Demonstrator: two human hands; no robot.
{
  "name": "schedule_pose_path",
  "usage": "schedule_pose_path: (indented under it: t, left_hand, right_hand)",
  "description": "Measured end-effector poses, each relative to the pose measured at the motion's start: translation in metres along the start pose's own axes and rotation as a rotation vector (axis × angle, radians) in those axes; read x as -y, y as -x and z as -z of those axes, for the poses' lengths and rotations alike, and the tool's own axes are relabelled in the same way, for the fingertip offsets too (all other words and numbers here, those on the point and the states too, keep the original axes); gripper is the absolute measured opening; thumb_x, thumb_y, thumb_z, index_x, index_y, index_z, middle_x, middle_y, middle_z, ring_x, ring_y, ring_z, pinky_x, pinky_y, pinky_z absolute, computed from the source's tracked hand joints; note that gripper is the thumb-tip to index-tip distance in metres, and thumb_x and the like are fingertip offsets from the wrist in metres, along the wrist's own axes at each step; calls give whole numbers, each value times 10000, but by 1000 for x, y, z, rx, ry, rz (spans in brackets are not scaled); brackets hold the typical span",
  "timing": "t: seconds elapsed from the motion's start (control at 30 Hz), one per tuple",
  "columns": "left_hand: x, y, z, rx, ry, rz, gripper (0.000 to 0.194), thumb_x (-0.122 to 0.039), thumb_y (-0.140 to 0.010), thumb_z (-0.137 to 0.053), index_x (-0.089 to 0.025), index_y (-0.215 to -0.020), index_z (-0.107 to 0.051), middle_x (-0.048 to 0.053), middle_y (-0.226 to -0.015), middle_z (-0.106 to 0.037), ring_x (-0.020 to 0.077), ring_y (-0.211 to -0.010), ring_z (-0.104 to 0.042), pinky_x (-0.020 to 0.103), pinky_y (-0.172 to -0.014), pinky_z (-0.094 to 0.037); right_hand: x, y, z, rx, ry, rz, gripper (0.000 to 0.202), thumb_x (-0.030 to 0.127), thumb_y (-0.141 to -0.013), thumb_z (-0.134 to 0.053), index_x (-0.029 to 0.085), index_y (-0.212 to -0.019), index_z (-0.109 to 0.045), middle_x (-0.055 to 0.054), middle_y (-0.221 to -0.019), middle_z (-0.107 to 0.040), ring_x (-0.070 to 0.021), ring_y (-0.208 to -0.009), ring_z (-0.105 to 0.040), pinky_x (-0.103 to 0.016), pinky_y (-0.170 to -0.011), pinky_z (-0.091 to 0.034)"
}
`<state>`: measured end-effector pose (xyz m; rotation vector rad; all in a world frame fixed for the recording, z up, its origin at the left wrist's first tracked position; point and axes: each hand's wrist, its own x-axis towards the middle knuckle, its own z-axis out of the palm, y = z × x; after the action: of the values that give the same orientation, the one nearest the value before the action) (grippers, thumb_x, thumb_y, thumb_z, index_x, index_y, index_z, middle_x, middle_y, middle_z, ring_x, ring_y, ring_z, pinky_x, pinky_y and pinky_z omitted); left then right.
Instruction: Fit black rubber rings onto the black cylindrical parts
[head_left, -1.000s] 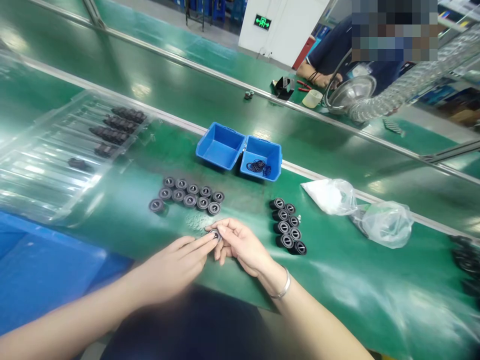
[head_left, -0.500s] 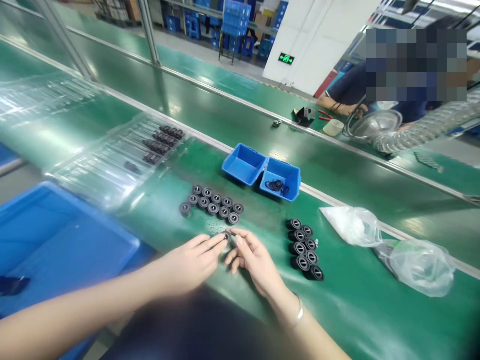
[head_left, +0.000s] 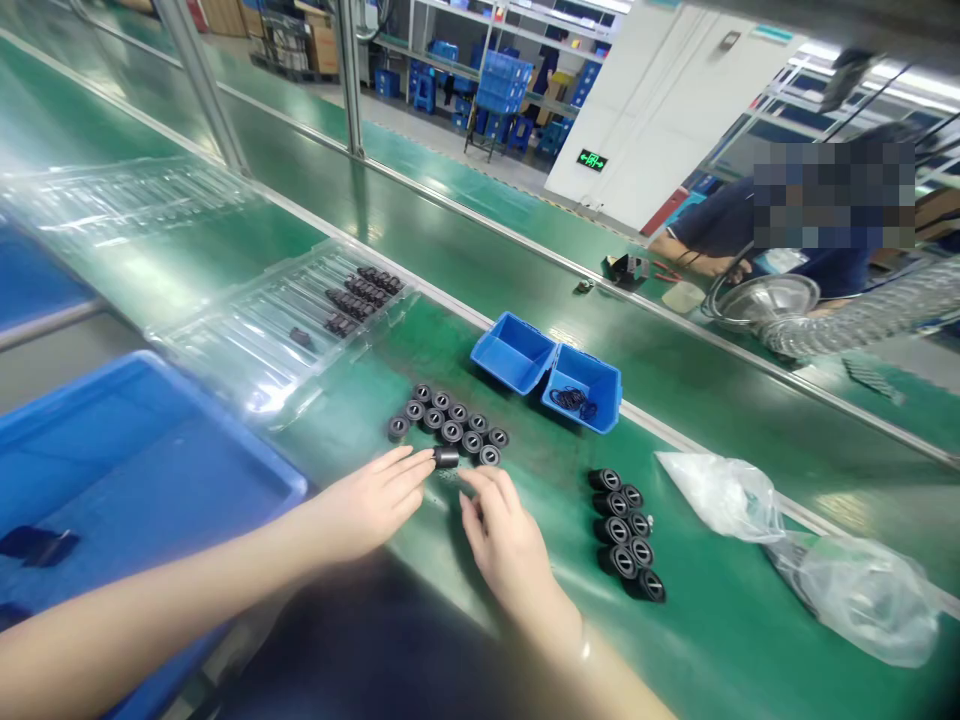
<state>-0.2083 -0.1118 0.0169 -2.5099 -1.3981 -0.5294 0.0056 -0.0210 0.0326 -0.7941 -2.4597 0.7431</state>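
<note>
My left hand (head_left: 379, 497) grips a black cylindrical part (head_left: 446, 457) at its fingertips; the part lies on its side just above the green work surface. Right of it, my right hand (head_left: 510, 535) hovers with bent fingers, its thumb apart from the index finger and nothing visible between them. Small clear bits (head_left: 450, 476) lie on the surface between the two hands. Just beyond the hands stands a group of black round parts (head_left: 451, 432) with slotted tops. A second group of similar parts (head_left: 616, 531) stands to the right.
Two small blue bins (head_left: 516, 352) sit at the belt's far edge, one with thin black rings (head_left: 574, 400). Clear trays (head_left: 255, 345) lie at left above a large blue crate (head_left: 187, 480). Plastic bags (head_left: 724, 495) lie at right. Across the line, a person works beside a duct (head_left: 847, 315).
My right hand has drawn away from the black part, which stays in my left hand and now shows its side. The whole scene has shifted down and right in view.
</note>
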Motion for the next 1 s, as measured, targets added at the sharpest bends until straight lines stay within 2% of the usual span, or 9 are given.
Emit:
schedule_pose_path:
  t: [0.1, 0.23, 0.37, 0.47, 0.57, 0.67, 0.8, 1.0]
  left_hand:
    - [0, 0, -3, -36, 16, -8, 255, -73, -930, -437, -36, -1075, -643, 230, -1281, -617, 296, -1328, -481, 503, -1108, -431]
    - [1, 4, 0, -66, 43, -9, 263, -74, -930, -440, -37, -1093, -643, 211, -1226, -656, 284, -1267, -542, 492, -1092, -447]
    - [10, 9, 9, -131, 75, 114, 231, -66, -947, -444, -69, -1070, -639, 180, -1240, -658, 266, -1265, -547, 497, -1088, -435]
    - [21, 7, 15, -119, 97, 198, 224, -52, -956, -422, -76, -1036, -631, 187, -1310, -613, 274, -1326, -489, 522, -1118, -383]
    - [31, 1, 15, -85, 97, 192, 232, -45, -958, -399, -71, -1027, -619, 210, -1361, -566, 291, -1391, -402, 558, -1147, -320]
    - [36, -5, 9, -64, 80, 158, 233, -47, -953, -388, -65, -1013, -612, 231, -1376, -546, 310, -1420, -347, 593, -1156, -277]
    - [38, -12, 1, -67, 52, 156, 231, -45, -945, -388, -73, -958, -616, 240, -1360, -557, 323, -1423, -337, 609, -1165, -242]
    - [40, -20, 0, -17, 118, 182, 242, -25, -917, -378, -86, -924, -612, 235, -1330, -585, 307, -1408, -374, 583, -1200, -164]
  right_hand:
    - [7, -20, 1, 83, 343, 256, 472, 78, -956, -377, 180, -1414, -424, -166, -1378, -513, -277, -1208, -547, -435, -968, -523]
    - [10, -41, -4, 179, 543, 379, 417, 45, -935, -393, 85, -1334, -505, -221, -1290, -574, -305, -1120, -575, -465, -919, -542]
    - [7, -44, -8, 172, 528, 358, 381, 43, -935, -396, 70, -1294, -523, -229, -1237, -573, -289, -1067, -602, -435, -888, -555]
    - [6, -44, -11, 147, 316, 278, 342, 124, -967, -418, 111, -1300, -494, -182, -1224, -561, -240, -1056, -611, -368, -878, -566]
    - [9, -45, -16, 120, 192, 263, 342, 188, -985, -434, 125, -1320, -465, -169, -1257, -556, -225, -1118, -594, -343, -911, -550]
    - [12, -49, -15, 53, 238, 324, 395, 274, -967, -515, 104, -1321, -478, -181, -1281, -581, -259, -1156, -566, -399, -969, -502]
    - [11, -57, -9, -106, 375, 279, 341, 309, -931, -581, 145, -1230, -579, -140, -1308, -612, -306, -1169, -536, -483, -974, -406]
    - [4, -63, -13, -103, 380, 266, 296, 300, -934, -578, 150, -1188, -610, -107, -1290, -642, -285, -1253, -508, -462, -1020, -337]
